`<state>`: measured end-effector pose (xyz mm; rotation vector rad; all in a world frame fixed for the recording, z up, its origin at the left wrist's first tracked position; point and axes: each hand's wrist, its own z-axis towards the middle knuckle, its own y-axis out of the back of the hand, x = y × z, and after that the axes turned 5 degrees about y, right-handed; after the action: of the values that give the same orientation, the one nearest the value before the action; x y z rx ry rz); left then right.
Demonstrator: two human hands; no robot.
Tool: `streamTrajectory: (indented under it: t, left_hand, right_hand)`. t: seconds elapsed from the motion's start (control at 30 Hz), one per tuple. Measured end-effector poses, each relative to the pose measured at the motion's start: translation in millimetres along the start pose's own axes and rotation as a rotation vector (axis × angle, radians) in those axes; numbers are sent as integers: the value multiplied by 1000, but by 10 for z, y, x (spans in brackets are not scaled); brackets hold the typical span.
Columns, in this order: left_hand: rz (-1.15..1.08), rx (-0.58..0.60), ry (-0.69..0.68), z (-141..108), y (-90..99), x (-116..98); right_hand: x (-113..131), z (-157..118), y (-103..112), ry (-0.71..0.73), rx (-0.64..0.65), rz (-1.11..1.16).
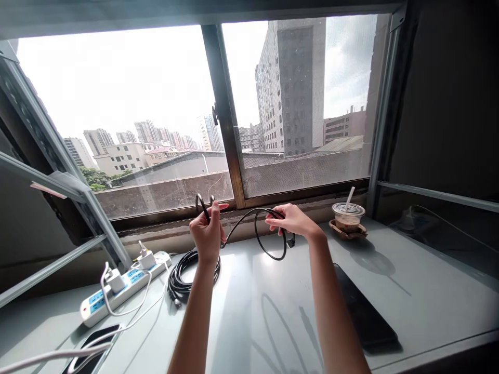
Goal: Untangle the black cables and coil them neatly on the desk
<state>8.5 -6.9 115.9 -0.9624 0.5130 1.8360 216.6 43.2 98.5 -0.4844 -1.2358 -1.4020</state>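
Note:
A black cable (255,228) runs through the air between my two hands above the light grey table. My left hand (208,231) is closed around one part of it, and a short bend stands up above the fingers. In my right hand (290,221) the cable is pinched between thumb and fingers, with a round loop hanging below. A dark plug (291,240) dangles just under the right palm. On the table behind my left forearm lies a separate coil of black cable (180,280), its connector end toward me.
At left lies a white power strip (134,288) with chargers and white cords, near a phone (97,345). A large black phone-like slab (366,311) lies beside my right forearm. A lidded drink cup (348,218) stands on a brown holder at right. Metal posts frame the window.

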Motion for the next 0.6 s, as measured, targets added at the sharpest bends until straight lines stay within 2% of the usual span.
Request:
streamTrajectory:
  t: [0.1, 0.17, 0.27, 0.37, 0.5, 0.6]
  left_hand:
    - [-13, -123, -50, 44, 20, -239]
    - [-32, -182, -60, 65, 26, -263]
    - [-72, -246, -55, 153, 33, -135]
    - [-132, -337, -53, 287, 68, 50]
    - [-179, -447, -49, 433, 179, 202]
    - [-193, -466, 25, 477, 266, 208]
  right_hand:
    - [130, -8, -55, 109, -34, 24]
    - [155, 3, -80, 167, -76, 32]
    - [95, 35, -65, 194, -201, 27]
    - [-25, 55, 28, 177, -401, 63]
    - [-124, 6, 219, 162, -631, 296]
    - [-82, -96, 320, 259, -646, 415]
